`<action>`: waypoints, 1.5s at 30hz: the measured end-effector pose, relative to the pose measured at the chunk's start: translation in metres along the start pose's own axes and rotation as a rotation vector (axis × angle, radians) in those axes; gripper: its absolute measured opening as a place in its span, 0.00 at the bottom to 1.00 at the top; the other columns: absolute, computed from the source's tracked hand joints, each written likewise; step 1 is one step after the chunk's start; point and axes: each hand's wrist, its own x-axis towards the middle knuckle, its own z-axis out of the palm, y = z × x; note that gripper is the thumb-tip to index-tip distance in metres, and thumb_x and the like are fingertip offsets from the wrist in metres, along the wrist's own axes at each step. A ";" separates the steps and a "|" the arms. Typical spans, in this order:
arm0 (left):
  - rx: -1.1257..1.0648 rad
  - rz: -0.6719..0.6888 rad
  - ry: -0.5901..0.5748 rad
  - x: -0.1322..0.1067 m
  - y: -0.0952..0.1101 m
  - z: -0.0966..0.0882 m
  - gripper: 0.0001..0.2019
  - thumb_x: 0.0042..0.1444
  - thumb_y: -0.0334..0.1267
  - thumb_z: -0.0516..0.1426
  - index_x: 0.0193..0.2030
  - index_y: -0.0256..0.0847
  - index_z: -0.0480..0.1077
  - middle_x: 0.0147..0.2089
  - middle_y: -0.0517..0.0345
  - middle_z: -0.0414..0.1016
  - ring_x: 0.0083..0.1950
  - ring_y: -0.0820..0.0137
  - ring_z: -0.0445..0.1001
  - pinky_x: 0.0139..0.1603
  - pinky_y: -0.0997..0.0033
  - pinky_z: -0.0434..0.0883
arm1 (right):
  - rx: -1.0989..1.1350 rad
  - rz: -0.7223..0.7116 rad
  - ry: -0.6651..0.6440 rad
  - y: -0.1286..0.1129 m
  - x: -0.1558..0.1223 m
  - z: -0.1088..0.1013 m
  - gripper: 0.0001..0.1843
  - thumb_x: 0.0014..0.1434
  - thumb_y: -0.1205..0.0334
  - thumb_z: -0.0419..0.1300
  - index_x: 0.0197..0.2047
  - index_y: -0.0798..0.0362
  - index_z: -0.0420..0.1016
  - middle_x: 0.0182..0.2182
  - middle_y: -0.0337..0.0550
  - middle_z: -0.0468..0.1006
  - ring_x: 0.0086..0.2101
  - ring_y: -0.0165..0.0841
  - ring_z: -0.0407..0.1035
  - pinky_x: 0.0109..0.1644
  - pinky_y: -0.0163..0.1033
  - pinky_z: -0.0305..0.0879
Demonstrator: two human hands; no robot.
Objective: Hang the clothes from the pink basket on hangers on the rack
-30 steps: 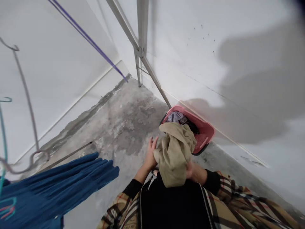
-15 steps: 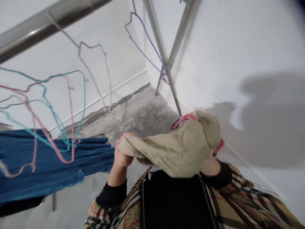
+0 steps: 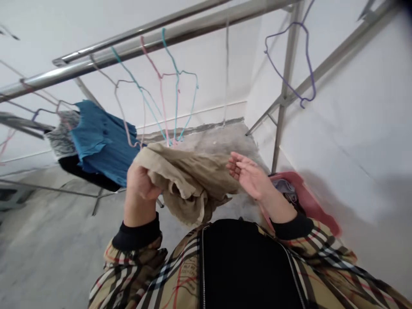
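A crumpled khaki garment [image 3: 196, 171] hangs in front of my chest; its exact kind is hard to make out in the folds. At its left end, my left hand [image 3: 141, 178] is closed around the gathered cloth, with the thumb partly hidden by fabric. My right hand [image 3: 252, 176] is open at the garment's right end, palm turned inward and fingers stretched out. Whether its fingertips touch the cloth I cannot tell. Just beyond the garment hang thin hangers, among them a pink hanger [image 3: 160, 86] and a turquoise hanger [image 3: 177, 77].
A metal rail [image 3: 135, 51] crosses above, carrying the hangers. To the left hangs a blue garment [image 3: 103, 137] beside a grey patterned one [image 3: 66, 133]. A purple hanger [image 3: 311, 73] is at upper right. Below it, a pink basin [image 3: 317, 206] with clothes stands by the wall.
My view has swung left and up, showing more of the rail. My right hand has come out from behind the khaki garment and opened; my left still grips it.
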 end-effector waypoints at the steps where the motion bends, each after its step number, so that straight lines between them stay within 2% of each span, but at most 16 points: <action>1: 0.005 -0.031 0.006 -0.001 -0.001 -0.003 0.07 0.44 0.38 0.63 0.29 0.39 0.71 0.27 0.57 0.77 0.41 0.62 0.79 0.42 0.65 0.78 | -0.093 -0.022 -0.051 0.010 -0.001 0.012 0.16 0.53 0.59 0.63 0.47 0.48 0.75 0.41 0.40 0.80 0.40 0.32 0.76 0.45 0.40 0.72; 4: 0.132 -0.093 -0.036 -0.006 -0.011 -0.016 0.07 0.42 0.35 0.62 0.30 0.37 0.73 0.23 0.61 0.75 0.27 0.70 0.75 0.29 0.73 0.74 | -0.453 -0.245 -0.272 0.039 -0.002 0.054 0.26 0.52 0.55 0.66 0.55 0.48 0.71 0.48 0.45 0.77 0.47 0.36 0.73 0.52 0.45 0.69; 7: 0.427 0.020 -0.152 -0.011 -0.019 -0.036 0.11 0.45 0.32 0.57 0.37 0.37 0.76 0.31 0.60 0.80 0.32 0.70 0.76 0.35 0.73 0.74 | -0.787 -0.450 -0.405 0.064 0.003 0.092 0.38 0.50 0.57 0.67 0.63 0.51 0.64 0.55 0.50 0.74 0.52 0.41 0.70 0.57 0.48 0.66; 9: 0.658 0.169 -0.203 -0.014 -0.021 -0.053 0.15 0.45 0.29 0.54 0.40 0.37 0.77 0.37 0.59 0.82 0.39 0.68 0.78 0.43 0.71 0.74 | -0.875 -0.474 -0.419 0.078 0.010 0.111 0.34 0.53 0.61 0.62 0.63 0.53 0.64 0.52 0.50 0.76 0.49 0.41 0.71 0.54 0.48 0.67; 12: 0.840 0.290 -0.225 -0.014 -0.021 -0.081 0.17 0.48 0.28 0.53 0.43 0.38 0.78 0.41 0.58 0.82 0.44 0.67 0.78 0.48 0.70 0.73 | -0.866 -0.473 -0.448 0.090 0.018 0.128 0.23 0.55 0.66 0.53 0.55 0.54 0.71 0.45 0.46 0.80 0.45 0.38 0.73 0.51 0.44 0.68; 16: 0.875 0.330 -0.181 -0.015 -0.039 -0.123 0.14 0.53 0.32 0.55 0.45 0.38 0.77 0.42 0.54 0.82 0.43 0.66 0.78 0.46 0.69 0.73 | -0.841 -0.462 -0.428 0.092 0.020 0.140 0.16 0.56 0.65 0.52 0.45 0.54 0.76 0.40 0.44 0.81 0.42 0.37 0.74 0.49 0.42 0.68; 20: 0.904 0.299 -0.083 -0.029 -0.083 -0.154 0.13 0.56 0.34 0.55 0.46 0.40 0.75 0.43 0.53 0.80 0.42 0.67 0.77 0.44 0.69 0.73 | -0.843 -0.456 -0.349 0.093 0.017 0.150 0.12 0.57 0.63 0.52 0.41 0.54 0.75 0.35 0.42 0.80 0.37 0.35 0.73 0.44 0.40 0.67; 23: 0.861 0.227 -0.004 -0.049 -0.117 -0.163 0.17 0.56 0.37 0.57 0.52 0.41 0.71 0.46 0.51 0.78 0.39 0.68 0.75 0.39 0.69 0.72 | -0.846 -0.457 -0.323 0.094 0.016 0.157 0.12 0.57 0.62 0.53 0.40 0.54 0.76 0.34 0.42 0.80 0.36 0.35 0.73 0.43 0.40 0.67; 25: 0.753 0.216 0.090 -0.061 -0.132 -0.163 0.21 0.56 0.40 0.59 0.56 0.40 0.67 0.50 0.48 0.75 0.44 0.66 0.75 0.43 0.67 0.72 | -0.836 -0.456 -0.322 0.096 0.016 0.162 0.12 0.57 0.61 0.54 0.40 0.53 0.76 0.34 0.41 0.80 0.36 0.35 0.73 0.44 0.40 0.67; 27: 0.665 0.197 0.128 -0.070 -0.140 -0.160 0.24 0.54 0.42 0.61 0.57 0.40 0.65 0.52 0.47 0.74 0.50 0.62 0.74 0.50 0.64 0.71 | -0.800 -0.449 -0.324 0.097 0.015 0.168 0.11 0.57 0.61 0.54 0.40 0.52 0.76 0.34 0.41 0.80 0.36 0.35 0.73 0.44 0.40 0.67; 29: 0.607 0.158 0.126 -0.074 -0.142 -0.156 0.25 0.53 0.41 0.62 0.57 0.42 0.65 0.54 0.47 0.74 0.54 0.60 0.73 0.56 0.62 0.68 | -0.752 -0.430 -0.326 0.100 0.016 0.172 0.11 0.58 0.60 0.54 0.39 0.51 0.76 0.34 0.40 0.80 0.37 0.35 0.72 0.44 0.40 0.67; 32: 0.521 0.089 0.148 -0.071 -0.139 -0.156 0.26 0.50 0.39 0.63 0.57 0.42 0.66 0.54 0.48 0.75 0.55 0.58 0.72 0.58 0.60 0.66 | -0.687 -0.403 -0.289 0.105 0.019 0.175 0.09 0.59 0.58 0.55 0.38 0.49 0.76 0.32 0.39 0.78 0.36 0.35 0.71 0.43 0.39 0.67; 36: 0.255 -0.073 0.092 -0.060 -0.127 -0.170 0.23 0.49 0.41 0.64 0.52 0.41 0.68 0.48 0.51 0.78 0.49 0.62 0.75 0.53 0.63 0.70 | -0.615 -0.378 -0.177 0.107 0.031 0.171 0.11 0.60 0.53 0.56 0.35 0.49 0.75 0.27 0.37 0.74 0.32 0.33 0.69 0.37 0.37 0.66; 39: 0.091 -0.146 0.047 -0.056 -0.118 -0.184 0.24 0.48 0.44 0.66 0.51 0.41 0.70 0.48 0.52 0.78 0.46 0.65 0.76 0.49 0.67 0.71 | -0.567 -0.376 -0.109 0.104 0.038 0.167 0.11 0.59 0.51 0.57 0.35 0.48 0.75 0.28 0.37 0.74 0.31 0.33 0.69 0.37 0.37 0.67; 42: 0.083 -0.153 0.061 -0.057 -0.107 -0.194 0.23 0.49 0.48 0.65 0.50 0.40 0.72 0.45 0.53 0.79 0.43 0.67 0.76 0.47 0.70 0.71 | -0.542 -0.388 -0.087 0.101 0.042 0.160 0.10 0.58 0.53 0.57 0.37 0.48 0.76 0.33 0.38 0.77 0.35 0.32 0.71 0.41 0.37 0.69; 45: 0.166 -0.156 0.029 -0.063 -0.092 -0.202 0.22 0.50 0.51 0.64 0.46 0.37 0.76 0.39 0.53 0.80 0.40 0.67 0.75 0.44 0.71 0.71 | -0.623 -0.391 -0.104 0.100 0.047 0.152 0.11 0.59 0.54 0.55 0.37 0.49 0.76 0.33 0.38 0.77 0.36 0.33 0.72 0.43 0.39 0.70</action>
